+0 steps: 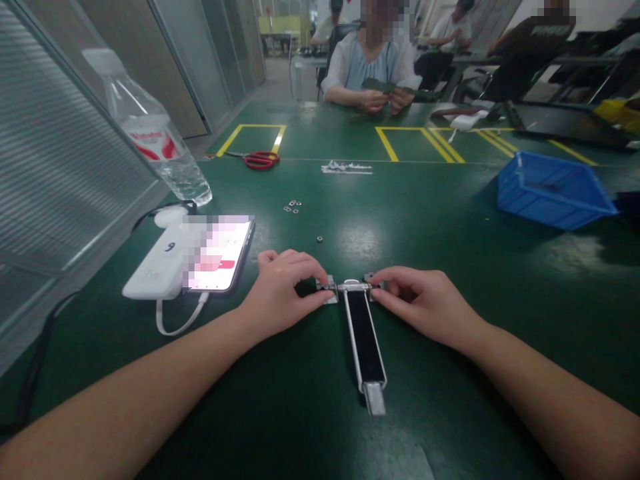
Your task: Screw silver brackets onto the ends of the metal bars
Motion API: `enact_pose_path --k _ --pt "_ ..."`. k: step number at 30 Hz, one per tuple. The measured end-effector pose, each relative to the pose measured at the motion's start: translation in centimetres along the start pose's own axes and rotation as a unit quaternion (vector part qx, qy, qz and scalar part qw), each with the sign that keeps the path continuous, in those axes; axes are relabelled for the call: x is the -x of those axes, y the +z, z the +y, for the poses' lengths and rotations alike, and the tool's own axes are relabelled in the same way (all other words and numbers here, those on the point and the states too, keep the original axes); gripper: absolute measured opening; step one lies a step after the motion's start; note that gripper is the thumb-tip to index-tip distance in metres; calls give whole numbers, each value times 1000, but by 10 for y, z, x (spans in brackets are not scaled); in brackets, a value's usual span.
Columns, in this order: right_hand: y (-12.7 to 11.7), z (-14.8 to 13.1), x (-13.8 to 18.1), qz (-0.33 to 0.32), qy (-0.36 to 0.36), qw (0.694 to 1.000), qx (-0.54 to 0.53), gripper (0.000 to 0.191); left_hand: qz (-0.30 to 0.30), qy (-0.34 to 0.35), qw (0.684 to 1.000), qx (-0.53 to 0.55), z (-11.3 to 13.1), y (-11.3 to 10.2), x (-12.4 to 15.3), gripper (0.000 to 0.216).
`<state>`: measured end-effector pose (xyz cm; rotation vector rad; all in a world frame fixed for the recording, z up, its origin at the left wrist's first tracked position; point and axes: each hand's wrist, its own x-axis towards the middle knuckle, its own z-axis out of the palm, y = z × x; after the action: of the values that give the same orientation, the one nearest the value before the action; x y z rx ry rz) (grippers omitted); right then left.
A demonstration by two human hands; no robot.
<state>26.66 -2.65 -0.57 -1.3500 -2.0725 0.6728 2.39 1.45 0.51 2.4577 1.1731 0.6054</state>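
Note:
A T-shaped metal bracket [365, 340] lies on the green mat, its long arm a black strip in a silver frame pointing towards me. A short metal rod [350, 287] forms its crossbar, with small flat plates at both ends. My left hand [283, 293] pinches the crossbar's left end between fingertips and thumb. My right hand [420, 301] grips the right end the same way. Several small metal rings [291, 207] lie beyond my left hand, and a single nut [319, 239] sits closer to the bracket.
A phone [217, 253] rests on a white power bank [160, 267] at left, near a water bottle [150, 127] and a glass partition. Red-handled scissors [260, 160] and a blue plastic tray [553, 190] lie farther out. A co-worker [370, 67] sits across the green table [350, 220].

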Motion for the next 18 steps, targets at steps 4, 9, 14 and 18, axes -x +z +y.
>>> enact_pose_path --k 4,9,14,18 --pt "0 0 0 3 -1 1000 6 17 -6 2 1000 5 0 1 0 10" --pt "1 0 0 -1 0 1000 10 18 -9 -1 1000 2 0 2 0 9" --pt "1 0 0 0 2 1000 18 18 -11 0 1000 -1 0 3 0 9" --pt "1 -1 0 -1 0 1000 19 18 -14 1 1000 -4 0 3 0 9"
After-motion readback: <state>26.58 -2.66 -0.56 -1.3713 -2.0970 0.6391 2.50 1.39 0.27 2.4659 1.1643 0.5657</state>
